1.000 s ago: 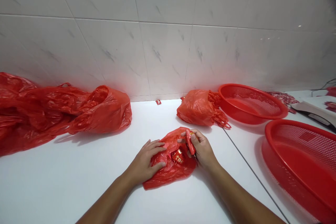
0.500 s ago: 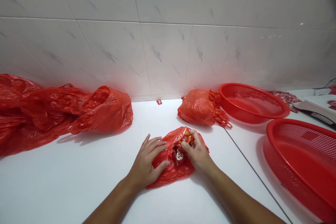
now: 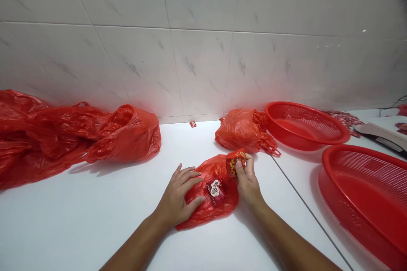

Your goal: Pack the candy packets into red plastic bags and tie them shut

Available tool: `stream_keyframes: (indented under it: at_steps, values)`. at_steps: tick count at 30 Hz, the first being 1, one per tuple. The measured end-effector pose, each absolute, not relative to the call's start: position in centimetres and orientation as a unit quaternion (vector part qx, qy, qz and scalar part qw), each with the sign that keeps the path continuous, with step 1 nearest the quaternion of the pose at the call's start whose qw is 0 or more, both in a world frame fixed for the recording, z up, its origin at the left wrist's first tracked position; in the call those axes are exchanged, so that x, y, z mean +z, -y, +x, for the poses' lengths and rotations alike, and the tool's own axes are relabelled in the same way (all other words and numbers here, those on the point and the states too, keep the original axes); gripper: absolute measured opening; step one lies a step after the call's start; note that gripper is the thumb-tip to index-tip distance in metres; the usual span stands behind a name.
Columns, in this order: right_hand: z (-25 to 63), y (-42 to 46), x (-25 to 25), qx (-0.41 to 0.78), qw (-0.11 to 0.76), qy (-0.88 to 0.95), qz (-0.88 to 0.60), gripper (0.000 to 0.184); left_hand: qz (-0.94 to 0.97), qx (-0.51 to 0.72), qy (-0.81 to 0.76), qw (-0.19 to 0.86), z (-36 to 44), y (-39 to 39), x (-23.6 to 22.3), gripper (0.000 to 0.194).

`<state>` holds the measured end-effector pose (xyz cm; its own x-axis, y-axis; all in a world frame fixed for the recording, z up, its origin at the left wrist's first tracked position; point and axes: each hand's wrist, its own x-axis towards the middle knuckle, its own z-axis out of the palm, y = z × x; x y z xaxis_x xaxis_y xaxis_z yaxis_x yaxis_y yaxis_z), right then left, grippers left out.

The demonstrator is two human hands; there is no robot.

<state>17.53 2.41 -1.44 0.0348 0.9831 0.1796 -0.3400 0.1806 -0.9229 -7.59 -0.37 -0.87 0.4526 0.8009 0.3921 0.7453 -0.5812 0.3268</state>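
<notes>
Flat on the white surface lies a thin red plastic bag [image 3: 200,216]. My left hand [image 3: 178,197] rests on its left side with the fingers spread, holding nothing. Between thumb and fingers of my right hand [image 3: 249,184] is a small red packet [image 3: 234,164] with yellow print, lifted at the bag's upper right. A dark red packet [image 3: 216,190] with white lettering, partly wrapped by the bag, sits at the bag's middle, between my hands.
Several crumpled red bags [image 3: 127,135] lie along the left by the tiled wall. A knotted red bag [image 3: 240,129] stands behind my right hand. Two red plastic baskets, one farther back [image 3: 305,139] and one nearer [image 3: 356,203], are on the right. A small red wrapper [image 3: 193,124] lies near the wall.
My right hand has moved right and slightly up with the red packet, uncovering more of the dark red packet. My left hand has stayed on the bag.
</notes>
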Motion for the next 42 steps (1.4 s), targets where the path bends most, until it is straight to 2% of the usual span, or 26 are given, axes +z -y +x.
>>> stream_keyframes:
  at_steps: [3, 8, 15, 20, 26, 29, 31, 36, 37, 39, 41, 42]
  values:
    - [17.9, -1.8, -1.3, 0.508, 0.595, 0.518, -0.347, 0.033, 0.849, 0.238, -0.468, 0.065, -7.7, 0.3, -0.9, 0.041]
    - [17.7, -1.2, -0.7, 0.370, 0.533, 0.658, -0.382, 0.043, 0.849, 0.207, -0.480, 0.080, -8.2, 0.3, -0.9, 0.041]
    - [17.7, -1.7, -1.0, 0.387, 0.528, 0.639, -0.404, 0.040, 0.853, 0.171, -0.478, 0.117, -8.7, 0.1, -0.9, 0.061]
    - [17.5, -1.9, -1.0, 0.402, 0.471, 0.681, -0.392, 0.029, 0.846, 0.185, -0.487, 0.111, -9.0, -0.2, -1.8, 0.076]
    - [17.4, -2.1, -1.5, 0.428, 0.488, 0.644, -0.406, 0.027, 0.844, 0.183, -0.489, 0.123, -9.1, -0.3, -1.9, 0.077]
    - [17.5, -2.4, -1.8, 0.416, 0.449, 0.643, -0.461, 0.031, 0.837, 0.196, -0.494, 0.127, -9.1, -0.2, -1.8, 0.072]
    - [17.7, -2.7, -1.6, 0.385, 0.435, 0.653, -0.485, 0.032, 0.832, 0.216, -0.494, 0.132, -9.3, -0.3, -1.7, 0.066]
    - [19.8, -3.4, -0.1, 0.237, 0.505, 0.657, -0.506, 0.028, 0.804, 0.267, -0.519, 0.114, -9.6, -0.9, -1.6, 0.061]
    - [20.3, -3.6, 0.1, 0.201, 0.497, 0.676, -0.506, 0.030, 0.792, 0.272, -0.537, 0.103, -9.7, -1.1, -1.6, 0.059]
    - [21.1, -4.0, 0.0, 0.156, 0.445, 0.721, -0.507, 0.050, 0.757, 0.280, -0.585, 0.080, -10.0, -1.5, -1.6, 0.050]
    - [21.6, -4.5, -0.6, 0.153, 0.382, 0.747, -0.523, 0.068, 0.712, 0.287, -0.638, 0.060, -10.3, -1.7, -1.4, 0.047]
    - [21.8, -4.7, -0.9, 0.161, 0.358, 0.746, -0.537, 0.068, 0.688, 0.285, -0.665, 0.054, -10.4, -1.8, -1.2, 0.049]
